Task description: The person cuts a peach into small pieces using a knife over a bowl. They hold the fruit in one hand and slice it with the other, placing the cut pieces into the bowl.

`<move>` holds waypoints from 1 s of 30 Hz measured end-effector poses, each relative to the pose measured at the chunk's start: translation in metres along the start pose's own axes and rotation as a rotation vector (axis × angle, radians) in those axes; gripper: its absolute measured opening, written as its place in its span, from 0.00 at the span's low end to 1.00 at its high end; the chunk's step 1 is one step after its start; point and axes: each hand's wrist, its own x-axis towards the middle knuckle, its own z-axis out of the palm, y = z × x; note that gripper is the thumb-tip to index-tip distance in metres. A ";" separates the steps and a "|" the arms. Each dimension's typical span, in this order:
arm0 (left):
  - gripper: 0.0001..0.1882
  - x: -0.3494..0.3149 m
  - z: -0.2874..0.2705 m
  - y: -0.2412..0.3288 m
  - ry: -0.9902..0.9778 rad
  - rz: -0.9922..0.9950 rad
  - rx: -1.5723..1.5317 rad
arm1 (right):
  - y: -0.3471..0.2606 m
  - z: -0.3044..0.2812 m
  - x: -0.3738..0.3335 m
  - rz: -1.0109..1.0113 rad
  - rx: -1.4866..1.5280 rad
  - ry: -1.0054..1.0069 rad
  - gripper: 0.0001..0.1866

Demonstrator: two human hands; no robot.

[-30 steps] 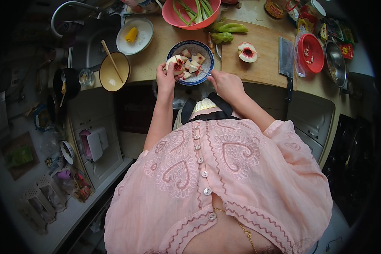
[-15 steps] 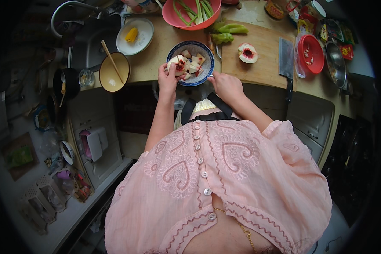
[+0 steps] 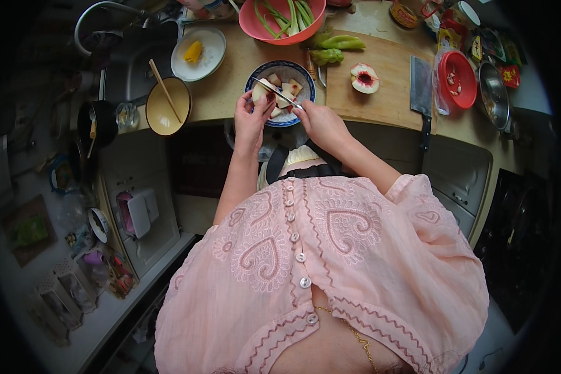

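My left hand (image 3: 250,122) is closed around a peeled piece of peach (image 3: 260,93), held over a blue-patterned bowl (image 3: 312,93). A small knife (image 3: 279,92) is gripped in my right hand (image 3: 325,127). Its blade slants up to the left and lies across the peach piece; whether it has cut in, I cannot tell. Several pale peach chunks (image 3: 294,86) with red patches lie in the bowl below. To the right, a peach half (image 3: 364,78) with a red hollow rests on the wooden cutting board (image 3: 386,56).
A cleaver (image 3: 421,84) lies on the board's right side, its handle past the counter edge. Green peppers (image 3: 344,42) sit at the board's back. Leftward are a cream bowl (image 3: 161,112) with chopsticks and a white plate (image 3: 213,53). A red basket (image 3: 457,80) stands right.
My right hand has moved up and left, bringing the knife blade from beside the bowl onto the peach. My left hand has turned the peach piece, hiding its red middle.
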 end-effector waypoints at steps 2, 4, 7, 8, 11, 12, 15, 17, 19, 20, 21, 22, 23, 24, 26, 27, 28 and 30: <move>0.19 0.000 -0.001 -0.002 0.007 -0.007 -0.009 | -0.002 0.000 -0.002 -0.002 -0.002 0.009 0.17; 0.19 0.000 -0.002 -0.003 0.009 -0.007 -0.016 | -0.004 -0.001 -0.003 -0.003 -0.002 0.016 0.17; 0.19 0.000 -0.003 -0.004 0.007 -0.001 -0.019 | -0.004 0.000 -0.004 -0.004 0.004 0.025 0.17; 0.19 0.000 -0.003 -0.004 0.007 -0.001 -0.017 | -0.002 0.001 -0.004 -0.004 0.008 0.028 0.17; 0.20 -0.001 -0.003 -0.004 -0.005 0.008 -0.016 | 0.003 0.002 -0.003 -0.004 0.014 0.014 0.17; 0.21 -0.001 -0.003 -0.004 -0.010 0.012 -0.017 | 0.004 0.003 -0.003 -0.004 0.015 0.005 0.17; 0.21 -0.002 -0.001 -0.003 -0.015 0.019 -0.024 | 0.002 0.002 -0.004 -0.007 0.014 0.007 0.17; 0.22 -0.002 -0.001 -0.003 -0.014 0.027 0.000 | 0.001 0.001 -0.004 -0.003 -0.009 0.000 0.17; 0.22 -0.003 0.000 -0.003 -0.012 0.039 0.040 | -0.002 0.000 -0.002 0.003 -0.045 -0.005 0.17; 0.22 -0.003 0.001 -0.004 -0.011 0.046 0.068 | -0.005 -0.002 -0.001 0.008 -0.070 -0.007 0.17; 0.22 -0.003 0.001 -0.005 -0.010 0.054 0.095 | -0.006 -0.003 0.000 0.012 -0.095 -0.009 0.17; 0.22 -0.003 0.001 -0.006 0.000 0.085 0.130 | -0.006 -0.003 0.001 0.008 -0.116 -0.010 0.17; 0.21 -0.003 0.000 -0.006 0.010 0.117 0.166 | -0.006 -0.003 0.002 0.004 -0.135 -0.010 0.17; 0.21 -0.003 0.001 -0.006 0.020 0.149 0.201 | -0.006 -0.002 0.002 0.000 -0.154 -0.010 0.17; 0.20 -0.006 0.002 -0.001 0.026 0.193 0.323 | -0.007 -0.005 0.001 0.012 -0.159 -0.030 0.17; 0.20 -0.007 0.003 0.001 0.030 0.215 0.384 | -0.007 -0.006 0.000 0.018 -0.162 -0.040 0.17; 0.20 -0.008 0.003 0.000 0.024 0.218 0.384 | -0.006 -0.005 0.002 0.008 -0.162 -0.038 0.17; 0.21 -0.009 0.005 -0.003 0.008 0.221 0.386 | -0.003 0.000 0.006 -0.006 -0.162 -0.034 0.17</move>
